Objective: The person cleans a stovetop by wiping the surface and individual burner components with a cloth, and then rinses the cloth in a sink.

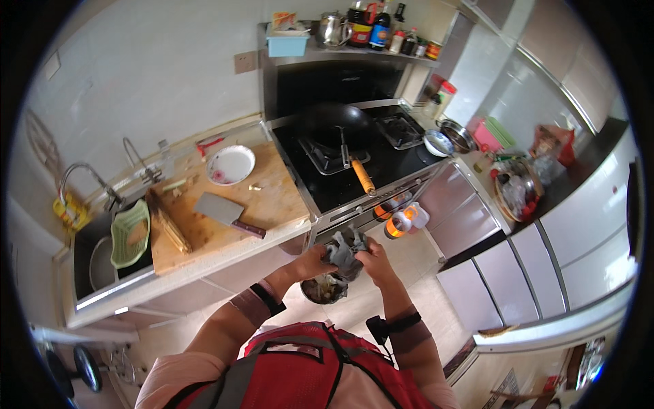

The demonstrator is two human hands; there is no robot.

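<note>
Both hands grip a crumpled grey cloth or plastic bag (346, 255); which of the two I cannot tell. My left hand (312, 263) pinches its left side, and my right hand (375, 258) has hold of its right side. Below them on the floor is a round bin (323, 290) with scraps in it, partly hidden by the grey thing. To the left, a cleaver (222, 210) with a dark handle lies on a wooden cutting board (276, 194). A white plate (231, 164) with a flower print rests behind the blade.
A wok (334, 125) sits on the black gas stove (332, 191), a wooden handle (363, 176) jutting over the front edge. Left is a sink with a green basket (116, 235). Orange-labelled bottles (397, 225) stand on the floor by the cabinets. Bowls and bags fill the right counter.
</note>
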